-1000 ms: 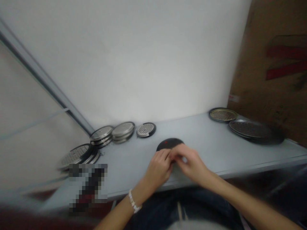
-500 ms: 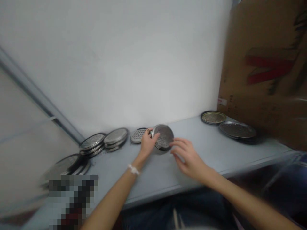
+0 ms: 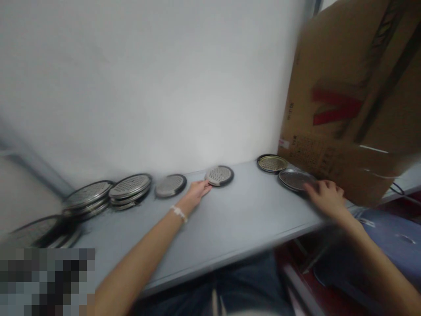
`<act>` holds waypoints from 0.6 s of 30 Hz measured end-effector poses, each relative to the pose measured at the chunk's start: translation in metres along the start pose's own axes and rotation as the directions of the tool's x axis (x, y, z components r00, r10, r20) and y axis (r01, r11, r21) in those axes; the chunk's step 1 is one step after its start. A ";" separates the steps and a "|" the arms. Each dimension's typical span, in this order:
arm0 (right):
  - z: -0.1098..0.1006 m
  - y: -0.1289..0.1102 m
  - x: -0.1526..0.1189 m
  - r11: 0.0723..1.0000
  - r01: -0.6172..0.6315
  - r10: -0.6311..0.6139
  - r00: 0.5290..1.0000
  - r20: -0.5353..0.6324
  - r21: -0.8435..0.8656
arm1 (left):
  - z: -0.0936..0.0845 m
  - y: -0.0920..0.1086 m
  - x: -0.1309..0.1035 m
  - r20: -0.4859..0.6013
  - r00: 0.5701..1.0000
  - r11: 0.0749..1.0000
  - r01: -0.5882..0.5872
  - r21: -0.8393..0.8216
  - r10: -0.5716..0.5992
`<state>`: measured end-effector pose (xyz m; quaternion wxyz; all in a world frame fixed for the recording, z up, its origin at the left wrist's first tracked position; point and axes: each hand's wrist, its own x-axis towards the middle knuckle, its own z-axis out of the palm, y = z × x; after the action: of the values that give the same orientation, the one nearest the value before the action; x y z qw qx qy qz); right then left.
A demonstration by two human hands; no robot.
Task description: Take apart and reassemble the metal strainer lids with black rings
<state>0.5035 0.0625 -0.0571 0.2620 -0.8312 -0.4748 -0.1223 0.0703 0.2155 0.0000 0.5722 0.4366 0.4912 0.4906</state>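
Note:
My left hand [image 3: 198, 192], a white band at its wrist, pinches the left edge of a round perforated metal disc [image 3: 219, 174] with a dark rim. The disc is at the back of the grey table; I cannot tell whether it rests flat. At the table's right end, my right hand [image 3: 329, 199] is at the near right edge of a darker round metal disc [image 3: 294, 179]. Its thumb and fingers are apart and slightly blurred, and nothing shows held between them. Just behind that disc lies a yellowish-rimmed perforated disc [image 3: 271, 163].
Left of my left hand sit a single disc [image 3: 170, 186] and stacks of similar discs [image 3: 130, 189] [image 3: 88, 198]. A tall cardboard box [image 3: 335, 131] with a red mark stands at the right. Below it is a blue stool [image 3: 391, 241]. A white wall rises behind the table.
The perforated disc was held up between both hands; it is now lower, at the table's back, with only my left hand on it. My right hand has moved right to the darker disc.

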 end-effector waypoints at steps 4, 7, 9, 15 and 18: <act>0.001 0.029 0.000 0.967 0.183 -0.184 0.983 -0.012 0.177 | 0.015 -0.005 -0.013 0.136 0.988 0.994 0.053 0.095 -0.065; -0.007 0.028 -0.008 0.940 0.248 -0.251 0.968 -0.016 0.235 | 0.019 -0.005 -0.026 0.198 0.978 0.984 0.030 0.176 -0.066; -0.013 0.018 -0.017 0.916 0.286 -0.298 0.955 0.000 0.280 | 0.017 -0.003 -0.037 0.227 0.973 0.972 -0.009 0.236 -0.046; -0.023 -0.056 -0.058 0.757 0.426 -0.536 0.839 0.097 0.495 | -0.001 -0.003 -0.077 0.343 0.939 0.886 -0.148 0.439 -0.013; -0.029 -0.115 -0.081 0.654 0.488 -0.672 0.726 0.147 0.579 | -0.017 -0.006 -0.094 0.392 0.914 0.682 -0.351 0.642 0.101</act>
<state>0.3643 0.0351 -0.0323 0.3259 -0.5406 -0.7718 0.0763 0.0506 0.1222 0.0039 0.3703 0.7530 0.4798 0.2563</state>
